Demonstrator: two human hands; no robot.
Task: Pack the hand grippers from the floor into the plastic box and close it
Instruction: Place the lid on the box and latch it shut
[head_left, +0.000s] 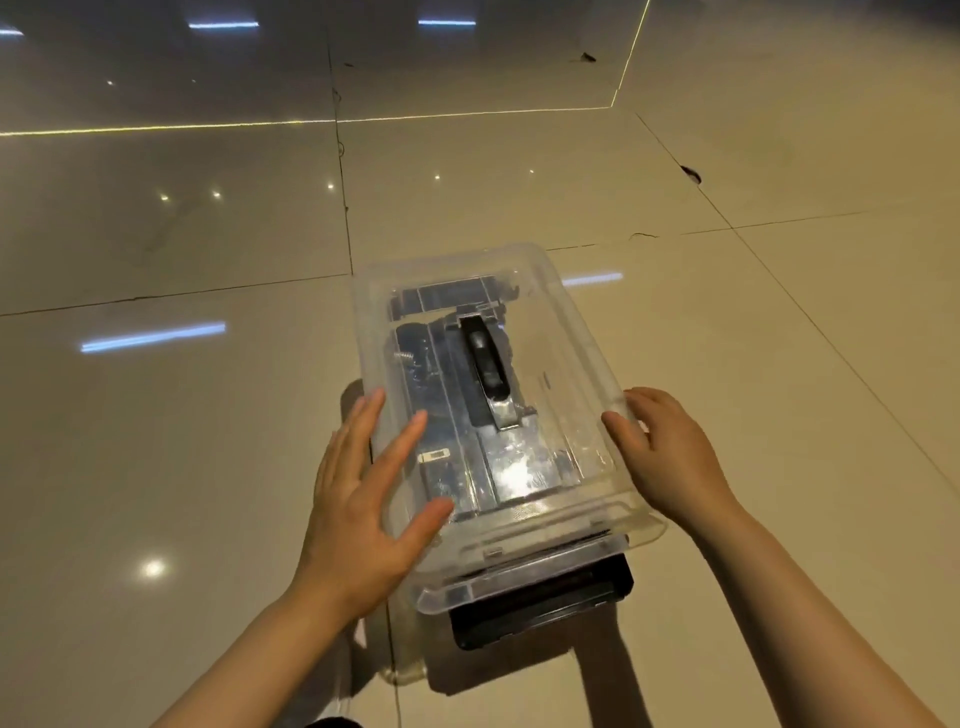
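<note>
The glossy beige tiled floor (519, 197) spreads out in every direction, crossed by dark grout lines and dotted with reflections of ceiling lights. On it, near the person and straddling a grout line, sits the clear rectangular plastic box (587, 358), its long side running away from them. A transparent lid (524, 540) lies over the top of it; whether it is clipped down I cannot tell. At the near end a black latch handle (540, 608) sticks out below the lid's edge.

Through the clear plastic, dark shapes show inside the box: black hand grippers (447, 415), blurred by glare, so their number is unclear. On the middle of the lid sits a black carrying handle (485, 364), lying along the box's length.

The person's bare forearms reach in from the near side. The left hand (363, 499) is spread wide, fingers straight, laid against the lid's left edge and holding nothing. The right hand (665, 457) rests on the lid's right edge with its fingers bent over the rim, thumb towards the box.
</note>
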